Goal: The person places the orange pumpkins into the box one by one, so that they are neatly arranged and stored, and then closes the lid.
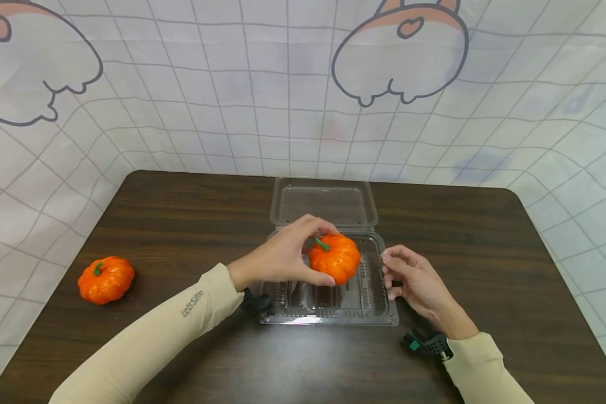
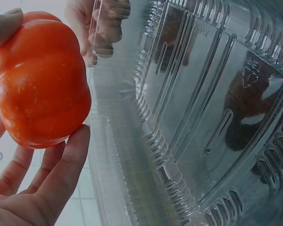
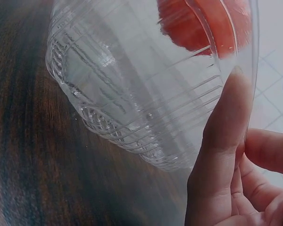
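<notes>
A small orange pumpkin with a green stem [image 1: 335,259] is gripped between the thumb and fingers of my left hand [image 1: 292,252], over the base of a clear plastic clamshell box [image 1: 328,318]. In the left wrist view the pumpkin [image 2: 42,84] is beside the ribbed box floor [image 2: 198,94]. My right hand [image 1: 419,280] pinches the right rim of the box. The right wrist view has the thumb [image 3: 221,136] against the clear wall [image 3: 132,94], with the pumpkin's orange showing through. The lid [image 1: 324,205] lies folded back behind the base.
A second orange pumpkin [image 1: 106,279] sits on the left side of the dark wood table [image 1: 202,207]. A white gridded cloth with cartoon drawings [image 1: 293,84] hangs behind the table and along both sides. Each wrist wears a black strapped camera.
</notes>
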Motion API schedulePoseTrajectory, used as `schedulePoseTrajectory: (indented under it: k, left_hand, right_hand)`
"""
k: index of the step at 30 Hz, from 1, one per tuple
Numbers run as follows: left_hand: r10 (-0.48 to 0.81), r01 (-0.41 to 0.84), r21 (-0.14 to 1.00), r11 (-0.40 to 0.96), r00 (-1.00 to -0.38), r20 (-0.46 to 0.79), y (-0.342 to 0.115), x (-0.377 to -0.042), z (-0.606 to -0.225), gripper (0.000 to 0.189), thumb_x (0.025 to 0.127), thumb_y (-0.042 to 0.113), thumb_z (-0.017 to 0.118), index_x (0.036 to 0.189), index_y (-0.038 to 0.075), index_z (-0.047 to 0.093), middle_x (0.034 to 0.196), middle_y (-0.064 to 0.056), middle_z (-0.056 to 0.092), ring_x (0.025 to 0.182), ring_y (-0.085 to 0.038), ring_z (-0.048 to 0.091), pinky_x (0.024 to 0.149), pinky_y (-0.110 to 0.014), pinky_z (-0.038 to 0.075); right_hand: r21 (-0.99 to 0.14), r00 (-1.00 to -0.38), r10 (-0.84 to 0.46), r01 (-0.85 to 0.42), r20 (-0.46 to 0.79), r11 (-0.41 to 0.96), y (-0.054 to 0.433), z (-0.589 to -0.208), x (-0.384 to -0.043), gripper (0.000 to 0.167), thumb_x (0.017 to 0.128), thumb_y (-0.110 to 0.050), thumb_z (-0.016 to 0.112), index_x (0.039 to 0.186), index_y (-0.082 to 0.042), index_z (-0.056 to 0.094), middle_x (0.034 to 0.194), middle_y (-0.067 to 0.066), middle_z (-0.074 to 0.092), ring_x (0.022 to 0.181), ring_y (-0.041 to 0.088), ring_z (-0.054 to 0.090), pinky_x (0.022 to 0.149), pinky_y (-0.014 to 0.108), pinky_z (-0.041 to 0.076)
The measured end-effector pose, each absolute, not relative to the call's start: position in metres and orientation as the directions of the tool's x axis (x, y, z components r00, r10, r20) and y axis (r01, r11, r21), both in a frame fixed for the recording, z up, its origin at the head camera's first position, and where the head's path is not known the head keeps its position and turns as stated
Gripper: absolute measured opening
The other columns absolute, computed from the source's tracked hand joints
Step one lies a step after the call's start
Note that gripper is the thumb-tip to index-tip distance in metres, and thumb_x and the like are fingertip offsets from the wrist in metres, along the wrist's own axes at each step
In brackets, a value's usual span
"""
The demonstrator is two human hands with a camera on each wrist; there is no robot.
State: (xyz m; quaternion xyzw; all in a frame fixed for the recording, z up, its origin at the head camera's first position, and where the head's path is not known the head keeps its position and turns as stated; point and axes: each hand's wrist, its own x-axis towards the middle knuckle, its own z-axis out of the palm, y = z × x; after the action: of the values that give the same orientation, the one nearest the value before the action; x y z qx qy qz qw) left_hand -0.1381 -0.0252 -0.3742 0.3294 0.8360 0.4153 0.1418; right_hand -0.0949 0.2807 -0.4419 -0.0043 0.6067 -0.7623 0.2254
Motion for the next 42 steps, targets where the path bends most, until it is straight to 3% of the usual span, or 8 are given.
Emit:
schedulePoseTrajectory:
  k: [20, 28, 42]
  left_hand:
    - [0.727, 0.451, 0.754, 0.477, -0.685, -0.049, -0.001, -0.146, -0.374, 0.072, 0.075, 0.037, 0.091, 0.136, 0.022, 0.057, 0.136, 0.001, 0.055, 0.118, -0.017, 0.058, 0.101, -0.033, 0.057]
    - [0.761, 0.454, 0.755, 0.473, -0.642, -0.091, 0.004, -0.15, -0.382, 0.07, 0.076, 0.038, 0.09, 0.136, 0.022, 0.057, 0.134, 0.001, 0.056, 0.115, -0.015, 0.056, 0.099, -0.029, 0.055]
    - [0.781, 0.46, 0.749, 0.477, -0.612, -0.122, 0.013, -0.153, -0.396, 0.075, 0.073, 0.039, 0.093, 0.136, 0.02, 0.058, 0.135, -0.002, 0.057, 0.124, -0.016, 0.055, 0.107, -0.033, 0.052]
  right_hand:
    - [-0.914, -0.885, -0.351, 0.376, -0.305, -0.154, 0.28, -0.439, -0.098, 0.009, 0.108, -0.025, 0.056, 0.108, -0.016, 0.057, 0.084, -0.006, 0.06, 0.064, 0.006, 0.06, 0.054, 0.021, 0.058]
    - [-0.908, -0.885, -0.347, 0.385, -0.312, -0.164, 0.28, -0.44, -0.097, 0.008, 0.108, -0.024, 0.055, 0.108, -0.017, 0.057, 0.085, -0.007, 0.06, 0.064, 0.006, 0.06, 0.053, 0.021, 0.058]
    - [-0.907, -0.884, -0.349, 0.386, -0.312, -0.167, 0.279, -0.442, -0.097, 0.007, 0.109, -0.023, 0.055, 0.107, -0.017, 0.057, 0.085, -0.006, 0.06, 0.064, 0.006, 0.061, 0.053, 0.021, 0.058]
